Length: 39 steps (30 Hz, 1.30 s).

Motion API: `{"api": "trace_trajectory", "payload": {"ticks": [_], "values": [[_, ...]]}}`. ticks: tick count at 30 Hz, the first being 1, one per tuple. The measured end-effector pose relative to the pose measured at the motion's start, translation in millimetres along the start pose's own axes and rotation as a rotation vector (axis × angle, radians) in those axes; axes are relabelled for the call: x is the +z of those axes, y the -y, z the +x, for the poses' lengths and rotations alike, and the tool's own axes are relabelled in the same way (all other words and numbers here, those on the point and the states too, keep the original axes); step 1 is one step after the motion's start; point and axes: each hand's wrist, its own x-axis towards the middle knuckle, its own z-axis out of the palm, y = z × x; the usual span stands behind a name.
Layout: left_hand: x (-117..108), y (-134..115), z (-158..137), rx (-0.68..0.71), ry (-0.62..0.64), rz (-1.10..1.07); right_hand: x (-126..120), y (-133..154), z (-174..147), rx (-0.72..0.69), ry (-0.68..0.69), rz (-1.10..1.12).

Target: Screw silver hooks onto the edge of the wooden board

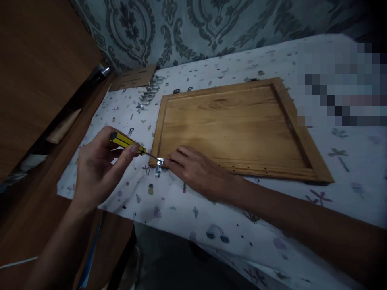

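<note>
My left hand (101,167) is closed around the yellow and black handle of a screwdriver (124,141). Its shaft slants down to the right, and the tip meets a small shiny metal bracket (159,166) at the near left corner of a framed wooden panel (220,125). A looped part of the bracket sticks out past the panel's near edge. On the other side, my right hand (193,167) has its fingers curled together at that edge, fingertips against the bracket. Whether a screw sits under the tip is too small to tell.
Several metal pieces (149,92) lie in a row beyond the panel, beside a flat brown cardboard piece (133,78). A white patterned cloth (178,213) covers the table. Brown wooden furniture (42,72) stands at the left, and a patterned wall or curtain (187,28) is behind.
</note>
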Motion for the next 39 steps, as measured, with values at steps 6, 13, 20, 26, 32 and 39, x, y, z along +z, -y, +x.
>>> {"api": "trace_trajectory", "payload": {"ticks": [6, 13, 20, 26, 32, 39], "values": [[1, -3, 0, -0.003, 0.016, -0.023, 1, 0, 0, -0.003, -0.005, -0.018], [6, -6, -5, -0.008, -0.038, 0.043, 1, 0, 0, -0.004, -0.014, -0.032], [9, -4, -10, -0.06, -0.073, -0.01, 0, 0, 0, 0.0, 0.002, -0.014], [7, -11, -12, -0.047, -0.122, 0.023, 3, 0, 0, -0.011, -0.037, -0.018], [8, -6, -11, -0.055, -0.104, 0.024, 2, 0, -1, -0.015, -0.062, -0.024], [10, -8, -7, -0.076, -0.118, 0.033, 2, -1, -1, -0.016, -0.048, -0.038]]}}
